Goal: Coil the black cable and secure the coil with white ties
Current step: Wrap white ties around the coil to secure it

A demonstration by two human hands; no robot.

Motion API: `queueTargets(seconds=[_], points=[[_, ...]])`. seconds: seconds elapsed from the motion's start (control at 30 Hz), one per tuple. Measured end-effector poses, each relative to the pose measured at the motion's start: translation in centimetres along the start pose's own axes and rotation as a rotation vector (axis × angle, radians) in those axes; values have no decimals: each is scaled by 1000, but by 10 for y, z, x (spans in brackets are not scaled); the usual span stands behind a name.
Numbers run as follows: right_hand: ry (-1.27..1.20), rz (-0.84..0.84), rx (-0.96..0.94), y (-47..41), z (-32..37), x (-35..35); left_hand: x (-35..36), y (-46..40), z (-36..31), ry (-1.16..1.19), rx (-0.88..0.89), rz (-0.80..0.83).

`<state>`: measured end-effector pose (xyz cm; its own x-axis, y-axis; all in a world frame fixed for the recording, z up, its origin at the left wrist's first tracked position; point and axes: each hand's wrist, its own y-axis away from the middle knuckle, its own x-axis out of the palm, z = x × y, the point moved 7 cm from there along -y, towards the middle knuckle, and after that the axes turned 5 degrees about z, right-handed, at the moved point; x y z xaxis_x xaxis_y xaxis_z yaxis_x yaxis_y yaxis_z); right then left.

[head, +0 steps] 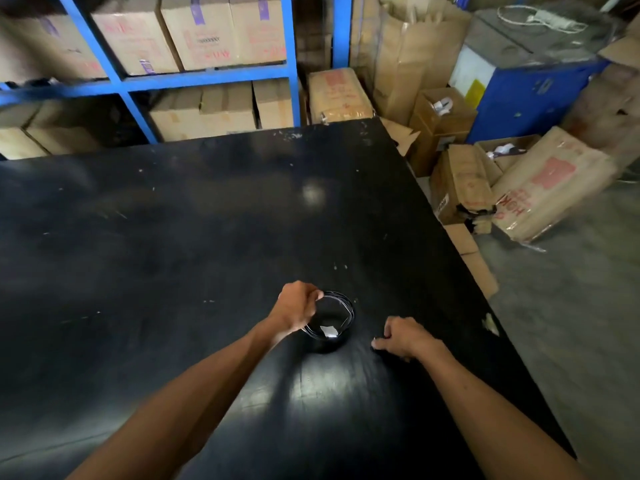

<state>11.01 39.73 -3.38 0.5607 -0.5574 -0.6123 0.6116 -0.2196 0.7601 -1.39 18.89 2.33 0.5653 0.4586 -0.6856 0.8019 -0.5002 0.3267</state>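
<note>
A small round coil of black cable point(348, 308) is held just above the black table point(173, 220), near its front right part. My left hand point(296, 306) is shut on the coil's left rim. Something small and white point(329, 330) shows at the coil's near side; whether it is a tie I cannot tell. My right hand point(403, 336) rests on the table to the right of the coil, apart from it, fingers curled down. What lies under its fingertips is hidden against the dark surface.
The table's right edge point(460, 258) runs diagonally beside a grey floor. Cardboard boxes point(464, 188) are piled past that edge. A blue shelf rack point(207, 77) full of cartons stands behind the table. A blue cabinet point(526, 95) is at the far right.
</note>
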Motion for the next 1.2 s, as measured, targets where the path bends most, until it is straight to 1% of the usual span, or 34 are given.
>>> queueTargets(seconds=[0.07, 0.13, 0.2, 0.27, 0.33, 0.4, 0.47, 0.57, 0.63, 0.7, 0.77, 0.83, 0.93, 0.97, 1.0, 1.1, 1.13, 1.2], points=[[-86, -47, 6, -6, -3, 11, 8, -1, 0, -2, 3, 29], [-118, -98, -6, -10, -3, 13, 13, -1, 0, -11, 1, 48], [-167, -156, -18, -12, -2, 8, 14, 0, 1, -15, -4, 58], [-275, -240, -58, -9, 3, -8, 13, 2, -1, -22, 4, 65], [-374, -365, -149, 0, 14, -35, 10, 5, -4, -27, 30, 78], [-409, -469, -266, 14, 33, -63, 5, 9, -7, -15, 60, 100], [-401, -506, -371, 29, 57, -84, 1, 12, -11, 12, 116, 128], [-286, -455, -504, 47, 93, -93, -6, 20, -22, 133, 222, 132], [-196, -379, -562, 48, 109, -89, -13, 28, -31, 222, 283, 114], [-141, -305, -614, 52, 121, -86, -21, 34, -35, 256, 314, 100], [-112, -258, -642, 57, 130, -85, -26, 35, -31, 204, 301, 105], [-84, -209, -623, 60, 135, -82, -28, 36, -25, 159, 254, 126], [-14, -197, -591, 57, 140, -75, -27, 39, -21, 144, 175, 133], [-10, -208, -594, 58, 142, -74, -27, 39, -19, 137, 147, 127], [-17, -253, -616, 60, 145, -74, -27, 39, -16, 130, 116, 117], [-18, -528, -768, 79, 153, -85, -32, 36, -9, 152, 20, 99], [39, -583, -813, 86, 156, -85, -33, 36, -8, 177, -3, 106], [211, -610, -894, 96, 163, -76, -34, 38, -7, 222, -36, 130]])
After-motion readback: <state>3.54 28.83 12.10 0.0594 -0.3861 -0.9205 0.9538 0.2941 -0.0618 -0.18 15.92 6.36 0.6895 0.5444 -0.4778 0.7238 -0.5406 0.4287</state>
